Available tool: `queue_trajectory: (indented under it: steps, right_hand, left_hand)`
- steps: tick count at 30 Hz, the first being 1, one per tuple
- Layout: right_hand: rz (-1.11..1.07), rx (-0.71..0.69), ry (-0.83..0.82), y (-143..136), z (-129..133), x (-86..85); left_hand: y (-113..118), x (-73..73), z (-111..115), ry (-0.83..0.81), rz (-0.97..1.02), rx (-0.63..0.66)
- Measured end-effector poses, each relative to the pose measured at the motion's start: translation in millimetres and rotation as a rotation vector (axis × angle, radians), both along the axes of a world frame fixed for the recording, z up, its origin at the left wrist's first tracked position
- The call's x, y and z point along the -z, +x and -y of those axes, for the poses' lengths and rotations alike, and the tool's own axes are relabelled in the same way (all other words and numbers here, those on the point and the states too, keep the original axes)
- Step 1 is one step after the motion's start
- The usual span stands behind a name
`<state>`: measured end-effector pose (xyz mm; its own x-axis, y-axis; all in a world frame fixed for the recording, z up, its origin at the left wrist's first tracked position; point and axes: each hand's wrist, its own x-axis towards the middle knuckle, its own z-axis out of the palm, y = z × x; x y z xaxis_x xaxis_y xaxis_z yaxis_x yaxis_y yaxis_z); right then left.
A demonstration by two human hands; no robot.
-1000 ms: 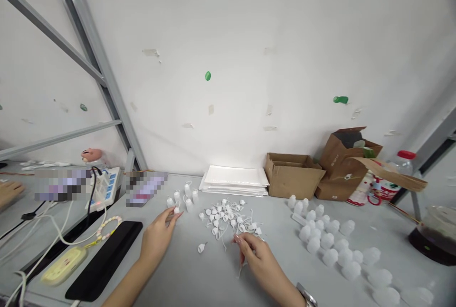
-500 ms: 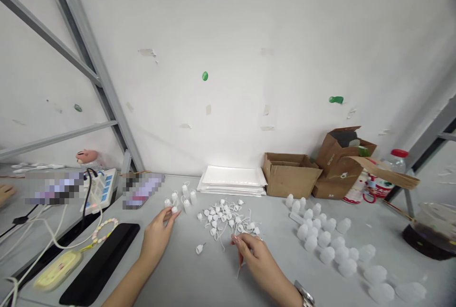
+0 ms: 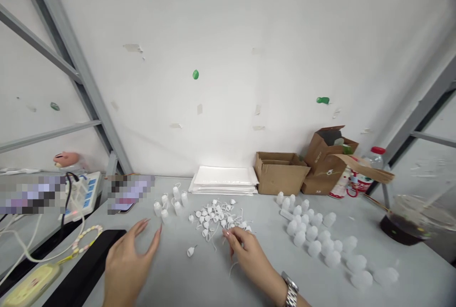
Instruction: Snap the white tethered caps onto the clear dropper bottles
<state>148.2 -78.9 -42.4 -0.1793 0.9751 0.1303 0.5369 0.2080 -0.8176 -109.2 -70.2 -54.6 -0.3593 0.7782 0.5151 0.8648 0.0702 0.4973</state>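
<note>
My left hand point(image 3: 131, 259) is open, its thumb and fingers spread, just in front of a small group of capped white bottles. The nearest small bottle point(image 3: 165, 216) stands upright by the thumb tip, apart from it. A few others in the group have looped straps on top. My right hand point(image 3: 251, 254) is closed in a pinch at the front edge of a pile of white caps with straps point(image 3: 215, 214). A thin white strap point(image 3: 232, 269) hangs below its fingers; whatever else they grip is hidden. One loose white cap point(image 3: 191, 251) lies between the hands.
Several uncapped translucent bottles point(image 3: 333, 258) lie and stand on the right. Behind are white packets point(image 3: 224, 176), a cardboard box point(image 3: 283, 174) and a paper bag point(image 3: 326, 159). A drink cup point(image 3: 406, 221) stands far right. A black pad point(image 3: 85, 269) and cables lie left.
My left hand has let go of a capped bottle, drawn back toward me and spread its fingers. The right hand stays pinched near the pile. The view has turned slightly right.
</note>
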Motion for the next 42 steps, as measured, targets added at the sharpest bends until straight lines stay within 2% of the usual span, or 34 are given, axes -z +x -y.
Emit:
queue_trajectory:
  steps: [2, 4, 6, 8, 10, 12, 15, 18, 20, 23, 27, 31, 34, 38, 40, 42]
  right_hand:
    - [0.150, 0.072, 0.124, 9.2, -8.6, -4.7]
    - [0.434, 0.214, 0.271, 28.2, -19.7, -11.4]
    - [0.795, 0.423, 0.320, 54.9, -30.8, -19.4]
    - [0.873, 0.558, 0.298, 83.2, -40.4, -26.8]
    - [0.921, 0.648, 0.275, 106.5, -48.5, -31.5]
    - [0.960, 0.681, 0.256, 121.1, -56.3, -32.3]
    - [1.011, 0.662, 0.236, 128.7, -68.5, -27.6]
    - [1.047, 0.611, 0.232, 128.7, -79.6, -21.4]
    - [1.058, 0.578, 0.236, 128.2, -84.8, -19.0]
    - [1.054, 0.546, 0.257, 125.7, -86.9, -19.8]
    - [1.006, 0.502, 0.310, 112.6, -77.3, -23.2]
    - [0.906, 0.429, 0.327, 90.7, -60.4, -19.0]
    - [0.818, 0.360, 0.301, 78.2, -51.5, -12.6]
    - [0.702, 0.336, 0.254, 70.6, -47.0, -3.0]
    - [0.646, 0.347, 0.227, 68.1, -46.8, 3.8]
    - [0.589, 0.355, 0.200, 65.2, -47.8, 11.7]
  left_hand:
    - [18.6, -8.8, 6.6, 0.051, -0.019, 0.073]
    - [38.5, -18.5, 2.7, 0.093, -0.008, 0.244]
    - [56.2, -28.2, -12.4, 0.000, 0.063, 0.436]
    - [70.3, -35.5, -35.7, -0.149, 0.186, 0.606]
    - [80.9, -37.2, -60.9, -0.217, 0.303, 0.697]
    - [88.7, -31.6, -81.3, -0.230, 0.395, 0.724]
    - [94.9, -14.1, -95.0, -0.214, 0.424, 0.704]
    - [93.9, -0.7, -92.9, -0.221, 0.406, 0.727]
    - [90.6, 0.3, -89.2, -0.224, 0.370, 0.760]
    - [87.2, -6.7, -84.1, -0.213, 0.306, 0.794]
    - [93.7, -12.9, -72.1, -0.205, 0.201, 0.833]
    - [111.5, -3.6, -53.6, -0.313, -0.089, 0.885]
    - [120.8, 6.3, -45.4, -0.334, -0.167, 0.864]
    - [119.1, 8.7, -47.7, -0.304, -0.063, 0.829]
    - [115.2, 4.1, -51.7, -0.260, 0.110, 0.820]
    - [112.0, -2.0, -55.8, -0.242, 0.377, 0.832]
